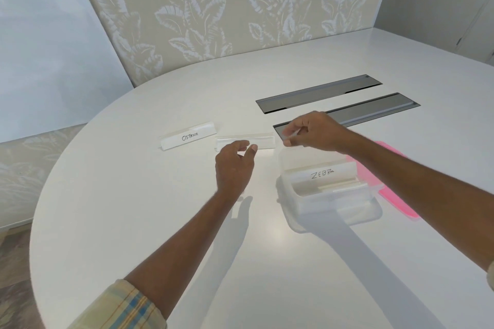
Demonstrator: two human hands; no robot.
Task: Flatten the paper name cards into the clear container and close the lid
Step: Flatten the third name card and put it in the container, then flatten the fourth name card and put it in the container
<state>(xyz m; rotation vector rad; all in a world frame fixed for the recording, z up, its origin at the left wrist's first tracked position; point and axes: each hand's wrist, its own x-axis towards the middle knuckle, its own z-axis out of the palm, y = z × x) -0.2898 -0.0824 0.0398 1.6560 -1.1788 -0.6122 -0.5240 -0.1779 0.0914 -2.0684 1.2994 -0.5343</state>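
Three paper name cards are on the white table (133, 222).

- **Item one:** the ZEBRA card (322, 175) is already inside the clear container (334, 212). Its fold looks only partly pressed down.
- **Item two:** the OSTRICH card (188, 136) stands as a tent, well to the left of your hands, with nothing touching it.
- **Item three:** the blank-faced card (244, 140) lies between your hands, just beyond the container.
- **Your left hand** (235, 165) hovers at the card's near edge, fingers loosely curled, holding nothing.
- **Your right hand** (310, 132) has its fingertips drawn together at the card's right end. Whether they grip it cannot be told.
- **Pink lid** (395, 201): off, lying on the table to the container's right.

The step in hand, by judgement, is taking up item three. The next move calls for a hold at both ends, then pressing the fold flat and laying the card on ZEBRA.
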